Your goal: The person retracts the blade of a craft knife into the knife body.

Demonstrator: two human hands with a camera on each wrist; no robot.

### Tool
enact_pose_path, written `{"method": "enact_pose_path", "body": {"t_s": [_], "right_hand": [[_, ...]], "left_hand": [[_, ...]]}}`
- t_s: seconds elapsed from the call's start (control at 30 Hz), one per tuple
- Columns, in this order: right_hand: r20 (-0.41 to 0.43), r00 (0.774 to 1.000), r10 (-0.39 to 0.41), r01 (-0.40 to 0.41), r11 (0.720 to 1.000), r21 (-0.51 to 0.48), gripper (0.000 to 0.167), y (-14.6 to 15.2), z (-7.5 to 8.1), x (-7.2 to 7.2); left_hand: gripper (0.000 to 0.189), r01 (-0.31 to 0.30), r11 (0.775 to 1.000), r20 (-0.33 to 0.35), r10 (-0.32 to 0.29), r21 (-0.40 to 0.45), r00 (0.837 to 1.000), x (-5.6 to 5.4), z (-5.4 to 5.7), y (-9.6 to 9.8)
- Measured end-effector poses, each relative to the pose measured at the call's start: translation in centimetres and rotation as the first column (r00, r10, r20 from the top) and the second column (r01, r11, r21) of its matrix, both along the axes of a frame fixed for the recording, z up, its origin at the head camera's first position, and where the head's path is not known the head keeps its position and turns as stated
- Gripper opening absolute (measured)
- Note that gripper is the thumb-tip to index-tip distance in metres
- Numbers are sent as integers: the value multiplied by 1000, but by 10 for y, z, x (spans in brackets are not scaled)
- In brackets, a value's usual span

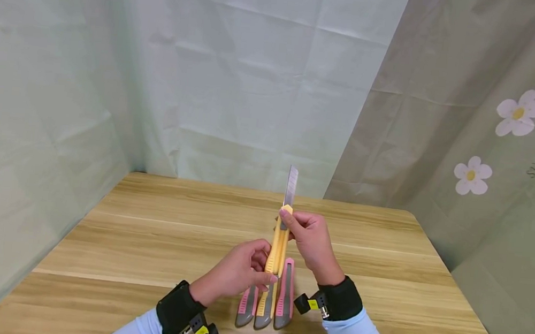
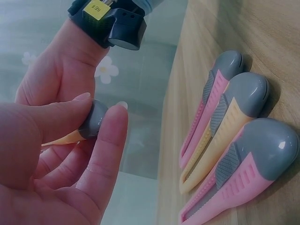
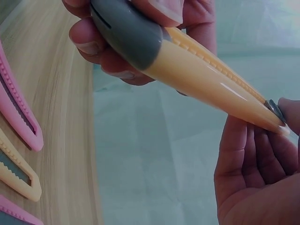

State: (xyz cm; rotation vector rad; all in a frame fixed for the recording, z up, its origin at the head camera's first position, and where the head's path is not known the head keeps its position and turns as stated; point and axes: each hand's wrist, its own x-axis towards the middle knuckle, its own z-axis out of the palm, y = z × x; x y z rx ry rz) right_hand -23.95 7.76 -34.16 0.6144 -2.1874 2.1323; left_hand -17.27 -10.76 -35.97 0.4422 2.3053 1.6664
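A yellow utility knife [image 1: 277,251] is held up over the table, its segmented blade [image 1: 291,185] extended far out and pointing away from me. My left hand [image 1: 238,269] grips its grey rear end [image 2: 95,118] between thumb and fingers. My right hand [image 1: 313,241] pinches the blade end of the handle, the thumb at the grey slider [image 3: 275,111]. Below, three more utility knives lie side by side: a pink one [image 1: 246,306] on the left, partly covered by my left hand, a yellow one [image 1: 263,314] in the middle, and a pink one [image 1: 286,292] on the right.
The wooden table [image 1: 145,236] reaches back to a pale curtain [image 1: 247,79]. Another curtain with white flowers [image 1: 472,176] hangs at the right. Each wrist wears a black band [image 1: 344,298] with a small camera.
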Motion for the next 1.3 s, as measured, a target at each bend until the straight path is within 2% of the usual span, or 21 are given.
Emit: {"method": "enact_pose_path", "body": {"t_s": [0.33, 0.6, 0.8, 1.3], "right_hand": [[8, 1000, 1, -1, 1000, 8, 34, -1, 1, 2], [-7, 999, 37, -37, 999, 6, 27, -2, 2, 3], [-3, 999, 36, -35, 999, 12, 25, -2, 2, 4], [14, 999, 44, -44, 999, 14, 26, 0, 2, 4]], "left_hand": [[33, -3, 1000, 14, 3, 15, 1000, 1, 0, -1], [30, -7, 1000, -16, 7, -2, 1000, 0, 0, -3], [29, -1, 1000, -34, 1, -16, 999, 1, 0, -3], [30, 4, 1000, -18, -4, 14, 1000, 1, -1, -3]]}}
